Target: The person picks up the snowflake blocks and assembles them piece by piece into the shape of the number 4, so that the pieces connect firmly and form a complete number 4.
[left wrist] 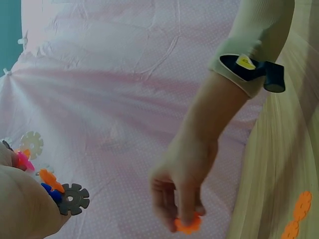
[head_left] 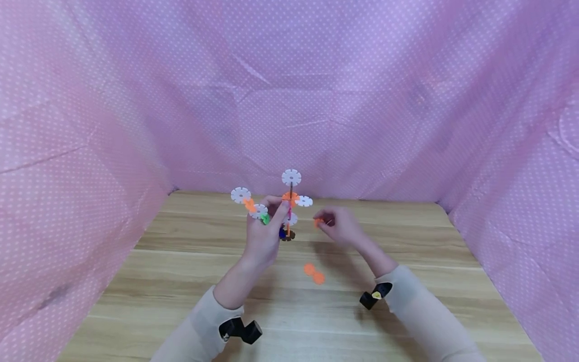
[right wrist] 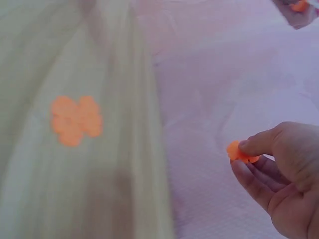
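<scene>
My left hand (head_left: 263, 241) grips a branching build of notched plastic snowflake discs (head_left: 294, 196), held above the table. White, orange, green, pink, blue and brown discs show in it; my fingers hide part of the joins. In the left wrist view, a dark brown disc (left wrist: 76, 199) sticks out beside the hand's edge. To the right of the build, my right hand (head_left: 342, 227) pinches a small orange disc piece (right wrist: 236, 151) between thumb and fingers, apart from the build. On the table below lie orange discs (head_left: 314, 274), looking like a joined pair in the head view.
A wood-grain table (head_left: 181, 281) lies under both hands. Pink dotted cloth (head_left: 289, 100) hangs behind it and along both sides. Black wrist cameras (head_left: 239, 329) are strapped at both sleeve cuffs.
</scene>
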Demonstrator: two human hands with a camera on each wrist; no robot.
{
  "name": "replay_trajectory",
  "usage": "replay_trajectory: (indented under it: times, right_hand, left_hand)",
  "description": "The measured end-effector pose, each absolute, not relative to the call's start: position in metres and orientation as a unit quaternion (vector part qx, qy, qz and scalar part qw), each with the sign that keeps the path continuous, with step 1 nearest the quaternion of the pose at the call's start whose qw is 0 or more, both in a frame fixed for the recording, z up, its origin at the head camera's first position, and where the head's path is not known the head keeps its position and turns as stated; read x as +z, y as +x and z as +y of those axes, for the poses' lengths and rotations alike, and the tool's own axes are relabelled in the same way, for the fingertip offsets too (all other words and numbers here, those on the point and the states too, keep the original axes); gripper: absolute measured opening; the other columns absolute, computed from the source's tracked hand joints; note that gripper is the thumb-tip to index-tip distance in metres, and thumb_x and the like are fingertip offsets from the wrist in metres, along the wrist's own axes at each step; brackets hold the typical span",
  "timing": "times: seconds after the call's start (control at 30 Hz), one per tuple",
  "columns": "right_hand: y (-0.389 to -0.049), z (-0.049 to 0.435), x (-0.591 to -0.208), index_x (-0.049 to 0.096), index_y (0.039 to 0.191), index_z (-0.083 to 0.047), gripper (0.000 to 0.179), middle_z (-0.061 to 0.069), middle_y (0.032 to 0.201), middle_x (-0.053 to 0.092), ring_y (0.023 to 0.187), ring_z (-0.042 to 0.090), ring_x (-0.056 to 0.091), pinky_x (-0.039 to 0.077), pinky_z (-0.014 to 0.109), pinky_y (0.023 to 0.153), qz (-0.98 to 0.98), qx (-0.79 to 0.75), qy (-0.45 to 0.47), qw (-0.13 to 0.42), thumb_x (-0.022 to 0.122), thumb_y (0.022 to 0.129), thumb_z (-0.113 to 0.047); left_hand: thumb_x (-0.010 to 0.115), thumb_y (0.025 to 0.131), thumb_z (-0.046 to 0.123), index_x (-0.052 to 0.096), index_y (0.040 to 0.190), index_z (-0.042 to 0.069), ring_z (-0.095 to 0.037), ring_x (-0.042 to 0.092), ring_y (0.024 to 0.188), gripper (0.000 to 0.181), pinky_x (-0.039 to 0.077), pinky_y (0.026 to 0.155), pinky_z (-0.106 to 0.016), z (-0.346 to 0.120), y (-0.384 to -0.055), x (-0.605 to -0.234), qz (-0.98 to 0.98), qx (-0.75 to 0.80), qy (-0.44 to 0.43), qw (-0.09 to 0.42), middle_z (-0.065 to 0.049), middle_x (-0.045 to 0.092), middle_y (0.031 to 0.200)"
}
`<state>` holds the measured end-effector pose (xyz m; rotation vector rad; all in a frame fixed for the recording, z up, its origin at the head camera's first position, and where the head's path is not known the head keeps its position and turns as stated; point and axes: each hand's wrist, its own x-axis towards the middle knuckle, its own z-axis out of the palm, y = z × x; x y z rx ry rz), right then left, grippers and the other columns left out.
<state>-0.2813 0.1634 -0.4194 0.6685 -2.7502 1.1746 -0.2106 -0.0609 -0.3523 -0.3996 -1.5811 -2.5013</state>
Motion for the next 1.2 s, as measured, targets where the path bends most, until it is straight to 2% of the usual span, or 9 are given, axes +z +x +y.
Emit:
replay_trajectory:
  times: [0.13, 0.3, 0.53, 0.9, 1.1, 1.2]
  right_hand:
    - [-0.279, 0.167, -0.400, 0.079, 0.105, 0.002, 0.011, 0.014, 0.094, 0.081, 0.085, 0.022, 0.077, 0.068, 0.028, 0.074, -0.874, 0.419, 0.227, 0.093, 0.077, 0.094, 0.000]
    - [-0.270, 0.169, -0.381, 0.080, 0.104, -0.001, 0.011, 0.013, 0.093, 0.081, 0.081, 0.018, 0.077, 0.068, 0.024, 0.070, -0.852, 0.448, 0.230, 0.139, 0.079, 0.093, 0.000]
    - [-0.251, 0.165, -0.354, 0.079, 0.108, -0.001, 0.015, 0.016, 0.095, 0.081, 0.079, 0.006, 0.075, 0.067, 0.020, 0.073, -0.808, 0.518, 0.231, 0.160, 0.081, 0.093, -0.003]
    - [-0.230, 0.160, -0.332, 0.078, 0.107, 0.003, 0.015, 0.023, 0.095, 0.079, 0.079, 0.007, 0.077, 0.070, 0.025, 0.073, -0.756, 0.571, 0.264, 0.180, 0.078, 0.092, 0.006]
    - [-0.224, 0.158, -0.325, 0.078, 0.106, 0.003, 0.016, 0.018, 0.095, 0.079, 0.079, 0.009, 0.077, 0.070, 0.028, 0.072, -0.744, 0.578, 0.277, 0.188, 0.077, 0.091, 0.009]
    - [-0.221, 0.157, -0.323, 0.077, 0.106, 0.004, 0.017, 0.012, 0.094, 0.080, 0.079, 0.009, 0.077, 0.070, 0.027, 0.071, -0.741, 0.579, 0.283, 0.190, 0.077, 0.091, 0.010]
  left_hand:
    - [0.063, 0.104, 0.001, 0.068, 0.094, 0.020, -0.009, 0.060, 0.083, 0.021, 0.053, 0.070, -0.013, -0.061, -0.210, -0.352, -0.520, -0.840, -0.134, 0.073, 0.006, 0.068, 0.090]
    - [0.063, 0.104, 0.002, 0.068, 0.094, 0.020, -0.009, 0.059, 0.082, 0.022, 0.053, 0.069, -0.013, -0.061, -0.209, -0.353, -0.523, -0.839, -0.134, 0.074, 0.007, 0.068, 0.091]
    - [0.063, 0.104, 0.002, 0.067, 0.095, 0.020, -0.009, 0.059, 0.083, 0.021, 0.053, 0.069, -0.013, -0.060, -0.206, -0.354, -0.527, -0.836, -0.134, 0.076, 0.007, 0.067, 0.091]
    - [0.063, 0.104, 0.002, 0.067, 0.096, 0.019, -0.009, 0.059, 0.085, 0.018, 0.054, 0.071, -0.012, -0.059, -0.206, -0.355, -0.529, -0.836, -0.127, 0.077, 0.006, 0.067, 0.092]
    - [0.063, 0.104, 0.003, 0.067, 0.096, 0.019, -0.009, 0.059, 0.084, 0.019, 0.053, 0.070, -0.013, -0.059, -0.206, -0.355, -0.530, -0.835, -0.126, 0.076, 0.006, 0.067, 0.091]
    - [0.063, 0.104, 0.003, 0.067, 0.096, 0.019, -0.009, 0.059, 0.084, 0.019, 0.053, 0.070, -0.012, -0.059, -0.207, -0.355, -0.531, -0.835, -0.126, 0.075, 0.006, 0.067, 0.092]
